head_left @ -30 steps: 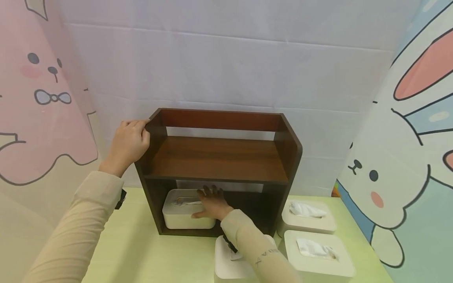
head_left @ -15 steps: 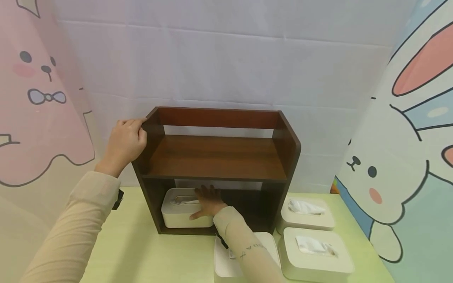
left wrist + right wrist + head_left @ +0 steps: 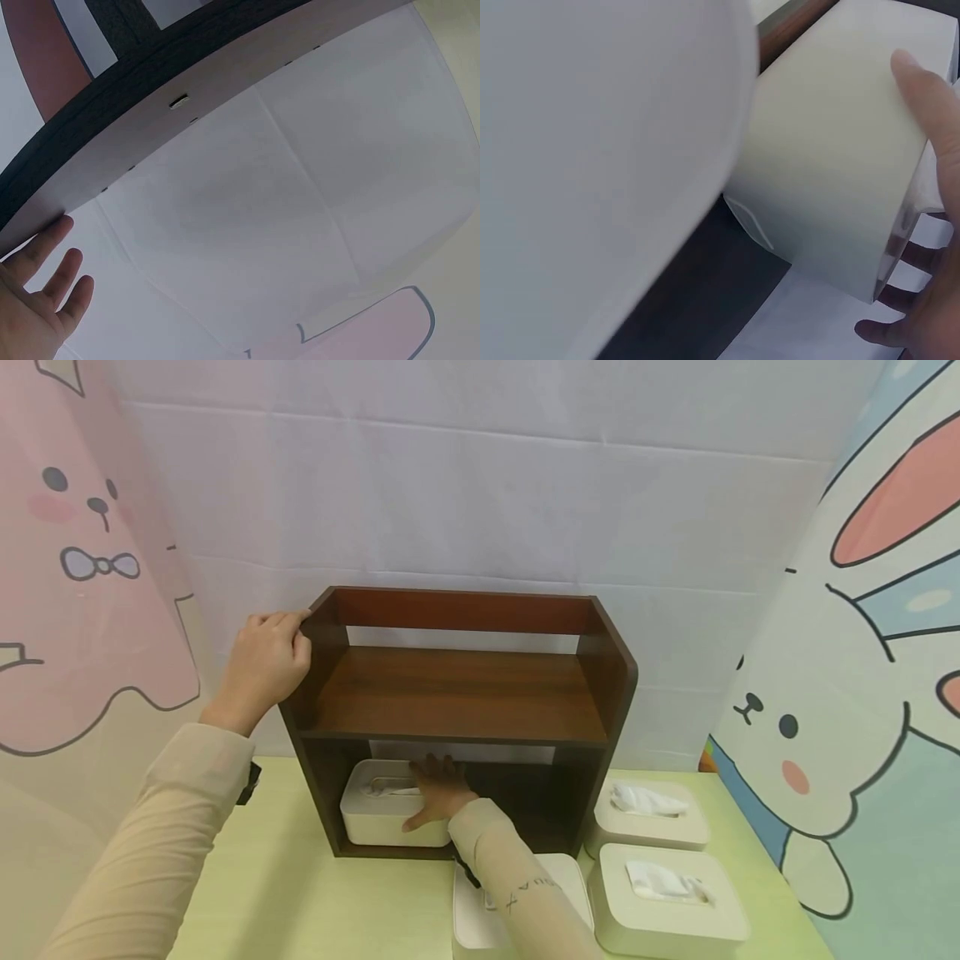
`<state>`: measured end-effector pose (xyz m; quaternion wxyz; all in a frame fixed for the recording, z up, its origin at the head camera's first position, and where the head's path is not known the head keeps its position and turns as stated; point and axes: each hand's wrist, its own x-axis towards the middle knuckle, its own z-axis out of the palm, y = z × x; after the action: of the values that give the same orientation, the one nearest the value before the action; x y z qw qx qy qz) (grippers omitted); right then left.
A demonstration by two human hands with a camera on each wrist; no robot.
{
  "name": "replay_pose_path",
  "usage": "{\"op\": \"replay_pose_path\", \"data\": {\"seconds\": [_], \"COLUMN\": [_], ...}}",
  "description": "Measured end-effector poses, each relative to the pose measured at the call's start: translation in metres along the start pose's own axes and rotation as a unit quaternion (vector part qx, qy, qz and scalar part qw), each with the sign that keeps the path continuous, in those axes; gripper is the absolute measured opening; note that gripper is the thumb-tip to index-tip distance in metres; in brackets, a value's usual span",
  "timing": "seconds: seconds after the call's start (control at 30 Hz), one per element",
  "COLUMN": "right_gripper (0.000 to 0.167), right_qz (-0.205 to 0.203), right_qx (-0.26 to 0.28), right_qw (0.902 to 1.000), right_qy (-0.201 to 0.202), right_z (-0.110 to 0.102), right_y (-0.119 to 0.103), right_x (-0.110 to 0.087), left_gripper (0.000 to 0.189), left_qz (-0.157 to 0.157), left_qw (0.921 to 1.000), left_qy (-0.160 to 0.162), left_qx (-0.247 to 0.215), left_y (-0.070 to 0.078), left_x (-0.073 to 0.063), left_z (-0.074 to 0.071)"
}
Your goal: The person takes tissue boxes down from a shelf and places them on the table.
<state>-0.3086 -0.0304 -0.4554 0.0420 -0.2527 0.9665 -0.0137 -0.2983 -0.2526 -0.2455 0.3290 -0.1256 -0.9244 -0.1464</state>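
A dark brown two-tier wooden shelf (image 3: 465, 693) stands on the table. My left hand (image 3: 266, 664) holds the upper corner of its left side panel. In the left wrist view, several fingers (image 3: 64, 274) of that hand reach behind the panel. Inside the lower tier, at the left, sits a white tissue box (image 3: 393, 831) with a tissue in its slot. My right hand (image 3: 444, 793) lies spread over its right end. The right wrist view shows the thumb (image 3: 922, 90) against the box's side, the other fingers straight and apart past its top.
In front of the shelf's right half, a tissue box (image 3: 480, 927) is partly hidden under the right forearm. Two more, one (image 3: 671, 893) in front of the other (image 3: 648, 818), stand right of the shelf. A white cloth (image 3: 480, 485) hangs behind.
The right hand has shifted slightly left over the tissue box in the shelf. The left hand keeps its place on the side panel. The whole head view has shifted slightly.
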Motion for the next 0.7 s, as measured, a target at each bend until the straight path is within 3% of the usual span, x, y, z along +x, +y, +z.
{"op": "replay_pose_path", "data": {"seconds": [0.23, 0.7], "right_gripper": [0.104, 0.099], "right_qz": [-0.020, -0.016], "right_qx": [-0.035, -0.037], "right_qw": [0.9991, 0.9991], "right_qy": [0.013, 0.011], "right_z": [0.005, 0.011], "right_y": [-0.002, -0.005], "right_x": [0.006, 0.013], "left_gripper": [0.041, 0.041], "left_qz": [0.004, 0.007], "left_qw": [1.0000, 1.0000], "left_qy": [0.001, 0.001], "left_qx": [-0.005, -0.001], "left_y": [0.000, -0.002], "left_x": [0.000, 0.001], "left_z": [0.000, 0.000]}}
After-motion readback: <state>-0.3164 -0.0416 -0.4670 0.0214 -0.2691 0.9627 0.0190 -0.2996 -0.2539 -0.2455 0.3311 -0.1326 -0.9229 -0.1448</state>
